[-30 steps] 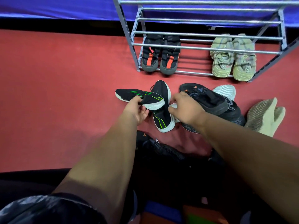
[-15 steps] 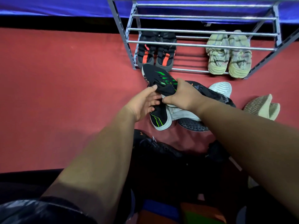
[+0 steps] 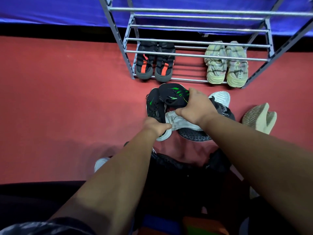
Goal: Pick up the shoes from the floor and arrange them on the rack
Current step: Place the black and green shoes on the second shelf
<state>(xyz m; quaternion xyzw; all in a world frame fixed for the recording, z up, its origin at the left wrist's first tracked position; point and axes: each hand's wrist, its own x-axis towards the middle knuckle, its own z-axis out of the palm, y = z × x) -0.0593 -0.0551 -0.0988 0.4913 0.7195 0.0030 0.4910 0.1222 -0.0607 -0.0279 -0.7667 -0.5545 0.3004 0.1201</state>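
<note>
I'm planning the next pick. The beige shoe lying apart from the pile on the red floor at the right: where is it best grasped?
The beige shoe lies tipped on its side, ribbed sole facing left and its edge raised. Probably come down from above and pinch across that raised edge mid-length, sole on one side, upper on the other.

1. The light is soft and a bit dim; the red floor (image 3: 59, 99) at mid-left is brightest.
2. The bottom of the frame is very dark.
3. The rack (image 3: 194, 55) bars shine and drop striped shadows underneath.
4. Its bars tilt and bend near the upper edges.
</note>
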